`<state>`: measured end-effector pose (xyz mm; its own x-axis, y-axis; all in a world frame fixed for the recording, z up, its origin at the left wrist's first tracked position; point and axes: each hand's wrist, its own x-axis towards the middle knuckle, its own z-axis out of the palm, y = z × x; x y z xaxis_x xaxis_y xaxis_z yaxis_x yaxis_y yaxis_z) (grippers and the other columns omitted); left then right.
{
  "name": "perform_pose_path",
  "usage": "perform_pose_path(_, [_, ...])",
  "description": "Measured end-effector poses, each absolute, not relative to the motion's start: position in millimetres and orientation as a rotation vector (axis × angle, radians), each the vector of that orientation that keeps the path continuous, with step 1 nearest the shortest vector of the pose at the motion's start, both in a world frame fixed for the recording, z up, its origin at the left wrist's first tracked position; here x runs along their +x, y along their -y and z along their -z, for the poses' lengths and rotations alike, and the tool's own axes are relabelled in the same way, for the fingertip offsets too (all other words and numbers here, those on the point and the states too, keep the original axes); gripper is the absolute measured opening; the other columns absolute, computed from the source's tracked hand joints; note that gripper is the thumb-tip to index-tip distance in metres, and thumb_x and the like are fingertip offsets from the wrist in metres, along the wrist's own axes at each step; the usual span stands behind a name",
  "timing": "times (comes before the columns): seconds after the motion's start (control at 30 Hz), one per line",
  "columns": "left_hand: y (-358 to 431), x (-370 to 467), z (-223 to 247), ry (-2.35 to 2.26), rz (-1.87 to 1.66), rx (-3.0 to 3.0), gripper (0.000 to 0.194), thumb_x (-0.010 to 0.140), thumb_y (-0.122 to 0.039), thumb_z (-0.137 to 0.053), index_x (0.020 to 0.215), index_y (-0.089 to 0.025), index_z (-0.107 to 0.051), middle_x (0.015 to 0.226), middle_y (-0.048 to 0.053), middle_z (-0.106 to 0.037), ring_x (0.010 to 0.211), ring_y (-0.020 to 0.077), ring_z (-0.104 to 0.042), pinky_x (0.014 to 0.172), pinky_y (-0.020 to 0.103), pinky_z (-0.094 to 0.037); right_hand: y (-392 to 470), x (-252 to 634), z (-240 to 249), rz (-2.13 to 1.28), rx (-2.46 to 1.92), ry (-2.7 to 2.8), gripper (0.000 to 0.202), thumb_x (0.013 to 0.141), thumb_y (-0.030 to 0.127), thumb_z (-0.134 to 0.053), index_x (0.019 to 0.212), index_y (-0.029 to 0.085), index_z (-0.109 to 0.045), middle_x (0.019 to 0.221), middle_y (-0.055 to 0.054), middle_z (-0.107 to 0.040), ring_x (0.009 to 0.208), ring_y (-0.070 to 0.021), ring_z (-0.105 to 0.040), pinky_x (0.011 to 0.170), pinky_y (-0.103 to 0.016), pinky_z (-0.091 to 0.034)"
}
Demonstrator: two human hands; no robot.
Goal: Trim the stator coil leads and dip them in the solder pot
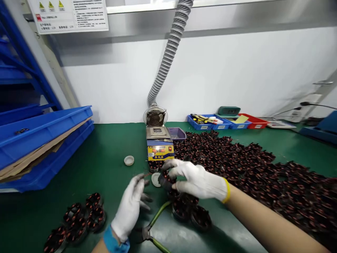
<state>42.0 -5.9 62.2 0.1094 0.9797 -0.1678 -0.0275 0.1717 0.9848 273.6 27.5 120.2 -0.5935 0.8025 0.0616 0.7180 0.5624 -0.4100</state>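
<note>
My right hand [193, 179], in a white glove with a yellow cuff, grips a dark wound motor stator [165, 182]. My left hand [131, 203], also gloved, hovers left of it with fingers apart and somewhat blurred. A thin copper-coloured line shows near its fingertips; whether they touch it I cannot tell. Below the hands lie green-handled pliers [146, 232], jaws toward my left wrist. Several stators [201, 218] sit just below my right hand. A small white round dish [156, 179] lies between the hands, partly hidden.
A heating unit with a yellow panel [160, 151] stands ahead under a flexible duct [171, 49]. A large spread of wound stators [237, 165] covers the right side. Several stators [76, 225] stand lower left. A white lid [129, 160], stacked blue trays [47, 133] and tool bins [202, 123] surround the area.
</note>
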Motion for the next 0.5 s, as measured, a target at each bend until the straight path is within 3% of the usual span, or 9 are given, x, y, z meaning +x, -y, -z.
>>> perform_pose_path(0.07, [11,52,-60,-0.966,-0.866,0.852,0.072,0.088,-0.073,-0.040,0.129,-0.016,-0.058,0.111,0.014,-0.071,0.058,0.0163,-0.066,0.045,0.027,-0.051,-11,254,-121,-0.560,-0.960,2.519,0.019,0.084,0.021,-0.062,0.100,0.022,-0.073,0.128,-0.008,-0.062,0.119,-0.0242,-0.058,0.099,-0.036,-0.049])
perform_pose_path(0.1, [13,56,-58,-0.903,-0.862,0.789,0.073,0.088,-0.074,-0.038,0.123,-0.014,-0.062,0.104,0.013,-0.072,0.058,0.0166,-0.067,0.047,0.027,-0.052,-5,245,-119,-0.530,-0.857,2.506,0.018,0.086,0.023,-0.062,0.100,0.022,-0.073,0.126,-0.008,-0.063,0.121,-0.0246,-0.056,0.102,-0.037,-0.047])
perform_pose_path(0.23, [18,63,-53,-0.995,-1.208,0.885,0.064,0.088,-0.070,-0.049,0.100,-0.012,-0.072,0.097,0.012,-0.075,0.092,0.0236,-0.070,0.085,0.034,-0.057,10,216,-96,-0.213,-0.841,2.441,0.019,0.090,0.027,-0.056,0.100,0.025,-0.073,0.124,-0.010,-0.066,0.127,-0.0313,-0.052,0.109,-0.052,-0.043])
perform_pose_path(0.33, [17,58,-52,-1.171,-1.350,1.090,0.063,0.088,-0.072,-0.047,0.093,-0.013,-0.071,0.099,0.012,-0.075,0.102,0.0255,-0.068,0.099,0.037,-0.051,23,205,-72,0.005,-1.028,2.341,0.032,0.092,0.024,-0.049,0.117,0.028,-0.069,0.129,-0.011,-0.065,0.130,-0.0356,-0.050,0.104,-0.059,-0.047])
perform_pose_path(0.43, [15,54,-53,-1.281,-1.384,1.133,0.063,0.093,-0.070,-0.035,0.094,-0.017,-0.069,0.097,0.010,-0.075,0.097,0.0230,-0.070,0.094,0.034,-0.056,38,206,-61,-0.050,-0.944,2.357,0.040,0.092,0.025,-0.050,0.130,0.034,-0.061,0.129,-0.009,-0.065,0.133,-0.0333,-0.048,0.102,-0.056,-0.051])
perform_pose_path(0.5, [14,55,-53,-1.362,-1.351,1.136,0.066,0.095,-0.069,-0.024,0.089,-0.020,-0.068,0.081,0.007,-0.074,0.079,0.0207,-0.071,0.075,0.031,-0.061,41,214,-68,-0.236,-0.834,2.442,0.037,0.091,0.028,-0.054,0.126,0.037,-0.062,0.127,-0.006,-0.066,0.133,-0.0312,-0.048,0.111,-0.056,-0.042])
